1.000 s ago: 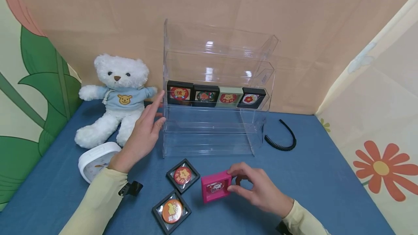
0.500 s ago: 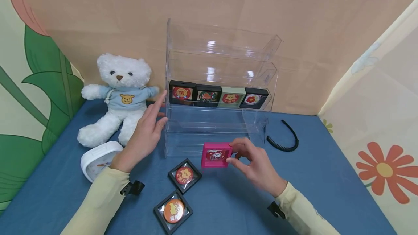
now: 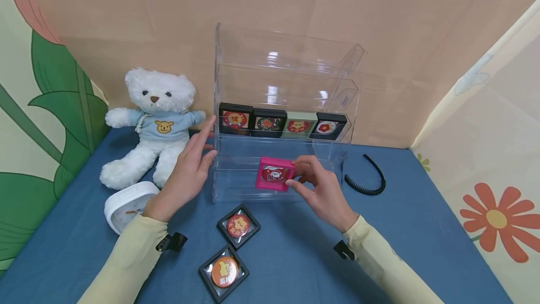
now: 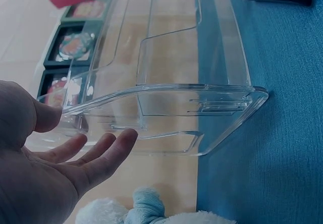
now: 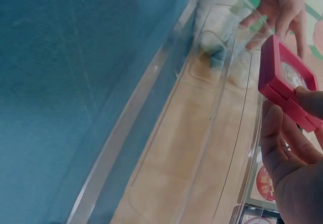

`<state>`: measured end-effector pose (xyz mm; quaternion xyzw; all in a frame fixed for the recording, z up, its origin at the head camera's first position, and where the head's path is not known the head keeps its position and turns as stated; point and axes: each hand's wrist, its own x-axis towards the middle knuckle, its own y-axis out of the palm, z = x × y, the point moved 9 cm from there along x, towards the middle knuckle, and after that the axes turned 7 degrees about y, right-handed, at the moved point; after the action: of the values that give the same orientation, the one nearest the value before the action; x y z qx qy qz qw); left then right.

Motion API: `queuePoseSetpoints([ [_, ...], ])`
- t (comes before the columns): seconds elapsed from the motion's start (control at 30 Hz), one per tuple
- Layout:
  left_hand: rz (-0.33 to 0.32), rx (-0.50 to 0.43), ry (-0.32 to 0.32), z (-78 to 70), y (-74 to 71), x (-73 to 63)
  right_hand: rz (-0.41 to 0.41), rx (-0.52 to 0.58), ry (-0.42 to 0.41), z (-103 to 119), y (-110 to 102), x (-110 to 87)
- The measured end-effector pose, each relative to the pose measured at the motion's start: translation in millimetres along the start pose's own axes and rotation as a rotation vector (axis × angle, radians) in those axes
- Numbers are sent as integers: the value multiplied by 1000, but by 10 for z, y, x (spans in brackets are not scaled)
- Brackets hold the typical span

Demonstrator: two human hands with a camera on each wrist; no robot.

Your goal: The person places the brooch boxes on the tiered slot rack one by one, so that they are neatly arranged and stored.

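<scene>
My right hand pinches a pink square display frame at its right side, between thumb and fingers. The frame has a clear window with a red and white picture inside. It is held in front of the lower tiers of a clear acrylic tiered rack. My left hand is at the rack's left side panel, fingers extended, with the thumb near the panel's edge. On a middle tier stand two black frames, a pale green frame and another black frame at the right end.
Two black frames with round badges lie on the blue cloth, one behind the other. At left sit a white teddy bear and a white clock. A black coiled cord lies right of the rack.
My right hand has carried the pink frame up and forward, from above the cloth to in front of the rack's lower tiers. The left hand has stayed at the rack's side.
</scene>
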<state>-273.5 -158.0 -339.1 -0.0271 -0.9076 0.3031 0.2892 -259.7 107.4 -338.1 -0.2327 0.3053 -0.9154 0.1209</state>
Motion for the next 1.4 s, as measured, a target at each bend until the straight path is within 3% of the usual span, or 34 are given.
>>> queuePoseSetpoints([
  [0.77, -6, 2, -2, 28, -11, 21, -69, -70, -59, 91, 223, 554],
  [1.1, -8, 7, 6, 22, -11, 20, -97, -177, -126, 158, 384, 642],
  [1.4, -10, 1, 15, 13, -17, 13, -54, -197, -157, 227, 597, 683],
])
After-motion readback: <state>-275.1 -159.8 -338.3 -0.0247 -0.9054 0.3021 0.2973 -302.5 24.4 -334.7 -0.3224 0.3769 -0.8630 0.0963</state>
